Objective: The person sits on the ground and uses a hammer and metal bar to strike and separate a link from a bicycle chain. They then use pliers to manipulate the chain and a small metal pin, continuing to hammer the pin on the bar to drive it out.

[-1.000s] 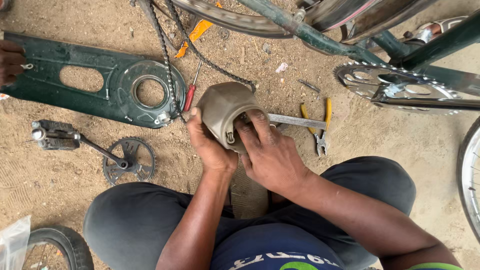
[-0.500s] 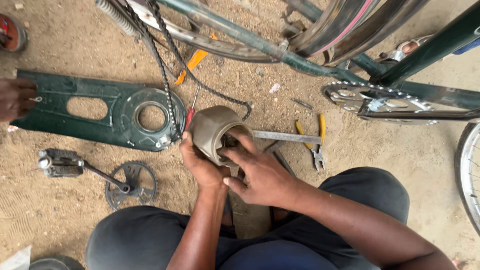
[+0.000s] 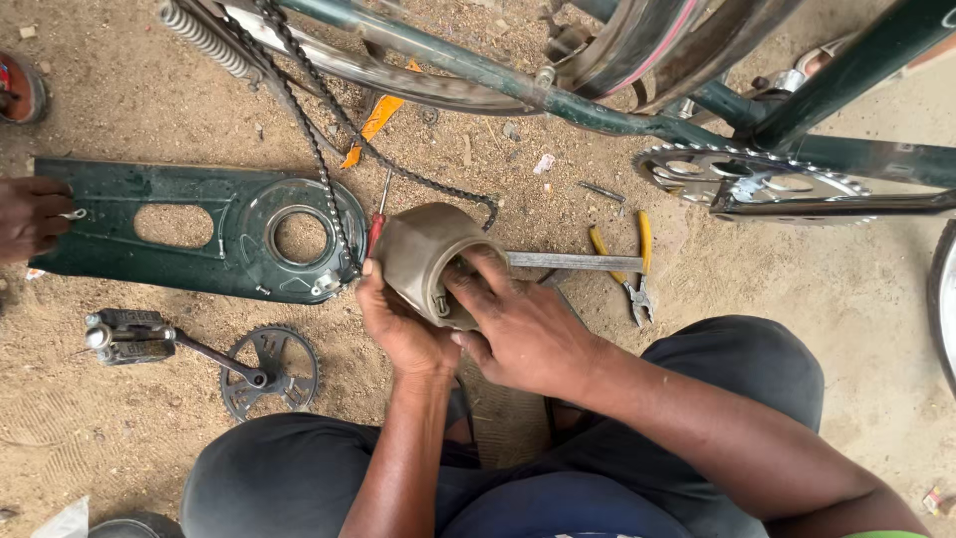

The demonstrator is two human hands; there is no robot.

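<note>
I sit on sandy ground with a brown, greasy tub (image 3: 423, 254) in front of my knees. My left hand (image 3: 398, 324) grips the tub from below and tilts its mouth toward me. My right hand (image 3: 518, 324) has its fingers dipped inside the tub's opening. Just behind the tub lie a red-handled screwdriver (image 3: 378, 221) and a flat metal bar (image 3: 568, 261).
A dark green chain cover (image 3: 214, 244) lies at left, with another person's hand (image 3: 30, 214) at its end. A crank with pedal and sprocket (image 3: 214, 361) lies below it. Yellow-handled pliers (image 3: 632, 269), a loose chain (image 3: 319, 139), and the bicycle frame with chainring (image 3: 747, 174) lie ahead.
The view has drifted slightly, showing more of the bicycle frame. My right fingers have gone deeper into the tub. My left hand keeps its grip.
</note>
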